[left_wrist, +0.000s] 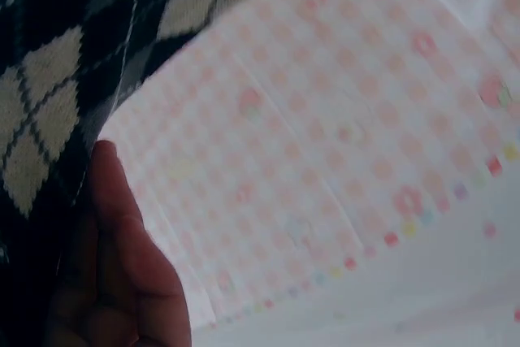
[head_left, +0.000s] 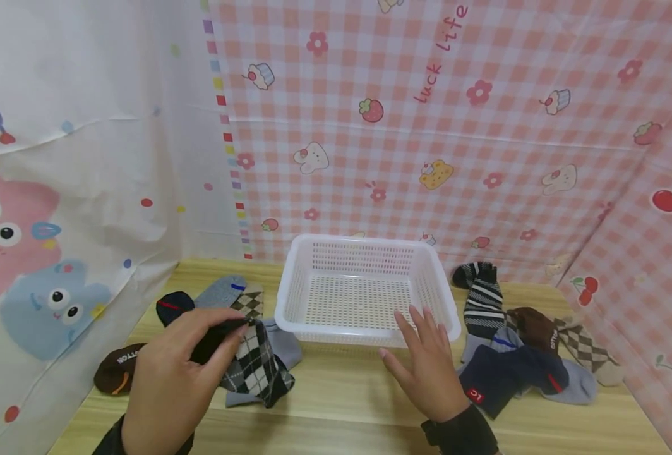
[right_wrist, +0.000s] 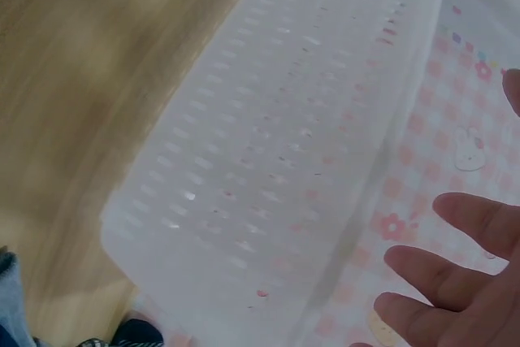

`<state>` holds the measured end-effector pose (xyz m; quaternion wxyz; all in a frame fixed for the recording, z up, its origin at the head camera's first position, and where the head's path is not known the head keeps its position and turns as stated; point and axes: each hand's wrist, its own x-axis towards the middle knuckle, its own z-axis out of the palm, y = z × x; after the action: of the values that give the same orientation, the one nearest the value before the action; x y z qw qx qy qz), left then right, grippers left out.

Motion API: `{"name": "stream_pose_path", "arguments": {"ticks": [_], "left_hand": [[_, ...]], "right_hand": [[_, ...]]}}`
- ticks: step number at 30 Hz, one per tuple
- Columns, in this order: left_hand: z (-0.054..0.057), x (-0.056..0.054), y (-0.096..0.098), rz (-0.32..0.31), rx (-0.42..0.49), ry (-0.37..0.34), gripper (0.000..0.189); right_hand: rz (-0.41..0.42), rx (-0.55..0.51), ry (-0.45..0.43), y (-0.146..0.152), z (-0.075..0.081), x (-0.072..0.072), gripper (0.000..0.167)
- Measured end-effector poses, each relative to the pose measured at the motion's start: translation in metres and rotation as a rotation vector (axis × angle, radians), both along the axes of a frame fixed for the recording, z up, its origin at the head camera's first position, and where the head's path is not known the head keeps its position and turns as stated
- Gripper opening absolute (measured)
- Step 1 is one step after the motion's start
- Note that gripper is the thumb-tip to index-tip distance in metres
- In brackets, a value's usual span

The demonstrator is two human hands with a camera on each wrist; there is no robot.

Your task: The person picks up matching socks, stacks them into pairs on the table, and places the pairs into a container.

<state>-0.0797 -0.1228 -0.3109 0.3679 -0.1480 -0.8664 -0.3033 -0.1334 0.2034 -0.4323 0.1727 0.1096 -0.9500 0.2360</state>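
Observation:
A black, grey and white argyle sock [head_left: 252, 363] is pinched between the thumb and fingers of my left hand [head_left: 179, 373], lifted over the left pile. The left wrist view shows its diamond pattern close up beside my fingers [left_wrist: 122, 225]. My right hand [head_left: 427, 370] holds nothing, its fingers spread before the front rim of a white plastic basket [head_left: 364, 335]. The right wrist view shows these spread fingers [right_wrist: 443, 278] beside the basket's perforated wall [right_wrist: 244, 168]; I cannot tell whether they touch it. No sock shows in the basket.
Around the left hand lie a brown sock [head_left: 114, 370], a dark sock with a red line [head_left: 175, 306], a grey sock [head_left: 219, 294] and a checked one [head_left: 251, 302]. On the right are a striped sock [head_left: 484, 306], a navy sock [head_left: 498, 379] and several others. Patterned cloths hang behind the wooden table [head_left: 336, 404].

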Motion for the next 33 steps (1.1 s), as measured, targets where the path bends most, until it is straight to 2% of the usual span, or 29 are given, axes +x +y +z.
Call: {"name": "stream_pose_path", "arguments": {"ticks": [3,6,8,12,16,19,23,26,29,33], "left_hand": [[0.001,0.007,0.012,-0.04,-0.033,-0.052,0.029],[-0.002,0.012,0.023,-0.114,-0.063,-0.062,0.03],[-0.005,0.013,0.029,-0.175,-0.076,-0.048,0.03],[-0.013,0.013,0.039,-0.351,-0.084,0.008,0.036],[-0.02,0.011,0.048,-0.459,-0.098,0.042,0.036],[-0.024,0.01,0.054,-0.494,-0.11,0.034,0.034],[-0.029,0.009,0.06,-0.535,-0.096,0.017,0.03],[-0.032,0.008,0.063,-0.554,-0.079,0.012,0.03],[-0.034,0.008,0.065,-0.564,-0.061,-0.009,0.032],[-0.033,0.008,0.066,-0.583,-0.044,-0.046,0.033]], "right_hand": [[0.014,-0.02,0.032,-0.003,0.005,0.002,0.07],[0.03,-0.045,0.078,-0.005,0.01,0.006,0.067],[0.041,-0.059,0.118,-0.007,0.013,0.009,0.066],[0.083,-0.093,0.225,-0.012,0.02,0.015,0.064],[0.155,-0.125,0.314,-0.017,0.028,0.022,0.058],[0.25,-0.163,0.367,-0.021,0.033,0.028,0.051],[0.439,-0.219,0.467,-0.026,0.037,0.034,0.04],[0.573,-0.236,0.546,-0.034,0.038,0.038,0.04],[0.645,-0.255,0.563,-0.042,0.039,0.041,0.035],[0.698,-0.307,0.519,-0.048,0.035,0.043,0.026]]}}
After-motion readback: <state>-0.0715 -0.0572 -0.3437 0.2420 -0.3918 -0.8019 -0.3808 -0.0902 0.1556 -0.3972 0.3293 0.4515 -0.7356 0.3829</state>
